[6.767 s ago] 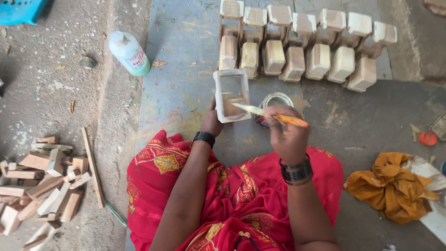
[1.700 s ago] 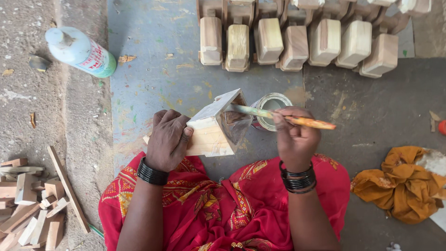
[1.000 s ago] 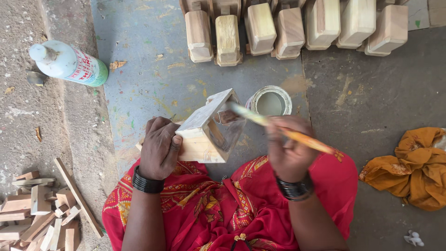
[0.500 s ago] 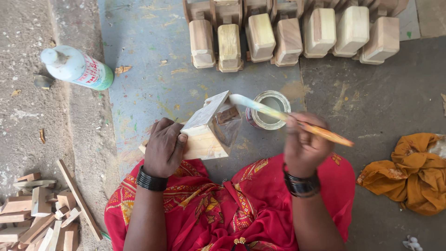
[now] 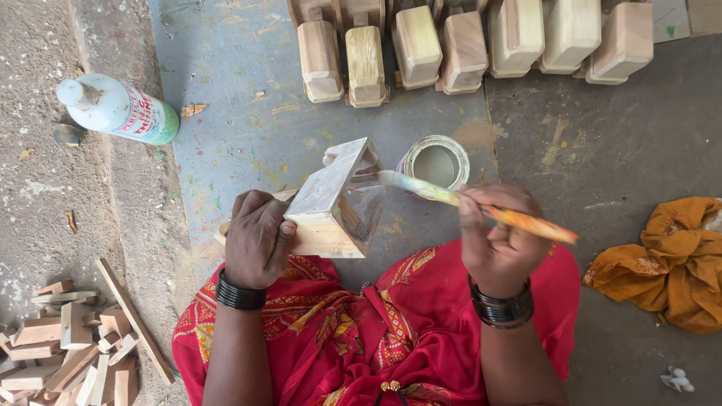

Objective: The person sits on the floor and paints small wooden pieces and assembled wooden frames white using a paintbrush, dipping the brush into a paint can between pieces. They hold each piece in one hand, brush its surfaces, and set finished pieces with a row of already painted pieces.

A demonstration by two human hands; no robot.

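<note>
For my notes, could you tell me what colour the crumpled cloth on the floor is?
The cloth is mustard-orange, plain, seen in the head view at right.

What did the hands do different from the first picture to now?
The left hand turned the small wooden house from open side up to tipped on its side, and now grips it from the left. The right hand moved the paintbrush so its tip is beside the house's edge. The open tin, white bottle, row of wooden houses and orange cloth stayed put.
</note>
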